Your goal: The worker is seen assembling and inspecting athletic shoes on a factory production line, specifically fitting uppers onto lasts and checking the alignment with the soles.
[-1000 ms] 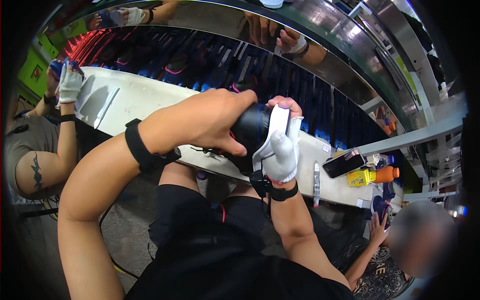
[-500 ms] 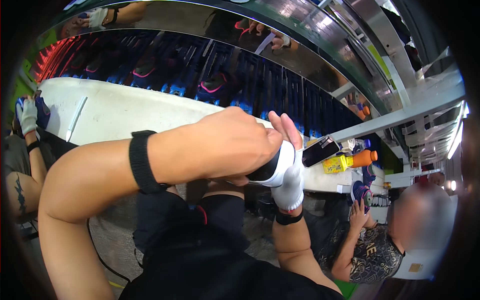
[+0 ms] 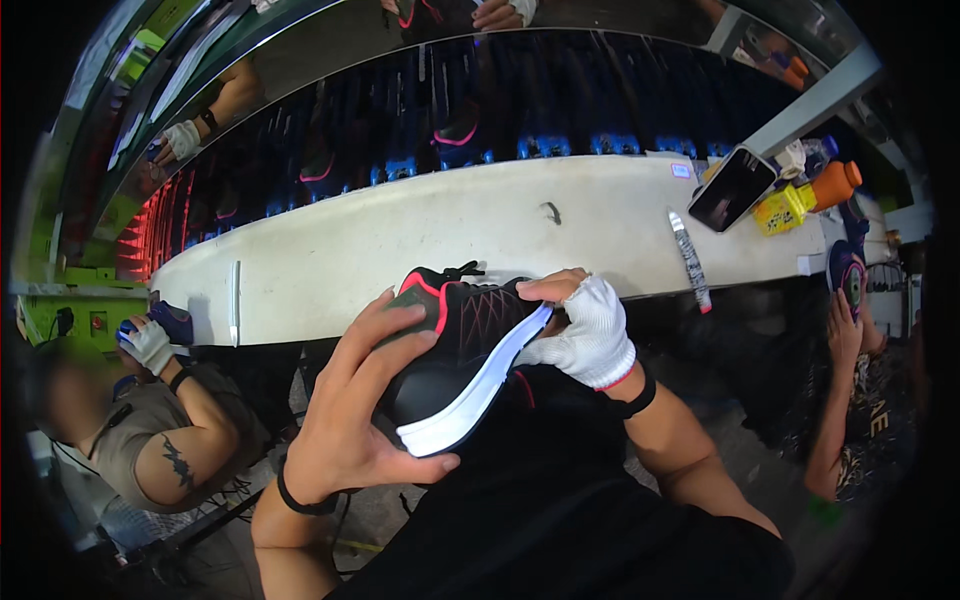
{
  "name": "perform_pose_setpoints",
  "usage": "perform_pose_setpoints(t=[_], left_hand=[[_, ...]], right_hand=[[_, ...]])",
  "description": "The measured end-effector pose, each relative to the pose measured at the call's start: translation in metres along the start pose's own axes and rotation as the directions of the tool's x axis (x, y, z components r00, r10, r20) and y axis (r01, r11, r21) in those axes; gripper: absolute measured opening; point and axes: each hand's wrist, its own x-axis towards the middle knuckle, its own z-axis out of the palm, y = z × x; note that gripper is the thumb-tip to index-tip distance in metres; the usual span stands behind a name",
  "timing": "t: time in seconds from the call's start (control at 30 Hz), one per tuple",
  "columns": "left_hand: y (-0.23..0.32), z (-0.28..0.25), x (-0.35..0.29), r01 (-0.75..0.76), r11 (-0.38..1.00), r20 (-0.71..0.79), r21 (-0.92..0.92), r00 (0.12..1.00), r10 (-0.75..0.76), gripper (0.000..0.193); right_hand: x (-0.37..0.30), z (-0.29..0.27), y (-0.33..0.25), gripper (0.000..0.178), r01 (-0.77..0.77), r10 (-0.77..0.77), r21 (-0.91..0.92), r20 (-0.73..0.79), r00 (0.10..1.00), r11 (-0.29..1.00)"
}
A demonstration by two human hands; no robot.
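Note:
A black sneaker with pink trim and a thick white sole is held in front of my body, tilted, its sole edge facing me. My bare left hand clasps its smooth rounded end, fingers over the upper and thumb against the sole's lower edge. At the other end, my right hand, in a white glove with bare fingertips, grips the shoe, its thumb and fingers at the narrow part of the sole. A black lace end sticks up above the pink-edged collar. The palm sides of both hands are hidden.
A white worktable curves along a dark conveyor carrying shoes. On it lie a patterned marker, a phone, a yellow carton, an orange bottle and a thin white stick. Co-workers handle shoes at both sides.
The view has swung round. My left hand, earlier crossed over to the right hand, has drawn back left. The sneaker, mostly covered before, now shows between both hands.

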Motion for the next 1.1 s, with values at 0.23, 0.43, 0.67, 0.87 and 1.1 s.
perform_pose_setpoints(t=[0.23,0.43,0.67,0.87,1.1], left_hand=[[0.003,0.005,0.003,-0.044,0.998,-0.071,-0.039,0.997,0.041,0.103],[-0.012,0.031,0.048,-0.075,0.755,-0.228,-0.651,0.969,-0.1,0.118],[-0.209,0.084,0.206,0.066,0.996,-0.535,-0.052,0.841,-0.084,0.087],[-0.268,0.1,0.265,0.486,0.868,-0.215,-0.102,0.841,-0.496,0.076],[-0.283,0.096,0.234,0.253,0.848,-0.601,-0.466,0.613,-0.513,0.057]], right_hand=[[0.001,-0.005,0.003,0.073,-0.004,0.01,-0.079,0.07,0.997,0.997],[-0.017,-0.051,-0.052,0.099,-0.174,0.173,0.001,0.06,0.983,0.985],[-0.064,-0.086,-0.078,0.139,-0.317,0.407,0.545,-0.048,0.912,0.776],[-0.092,-0.079,-0.068,0.134,-0.298,0.443,0.442,-0.274,0.854,0.846],[-0.074,-0.079,-0.053,0.107,-0.102,0.379,0.552,-0.416,0.827,0.828]])
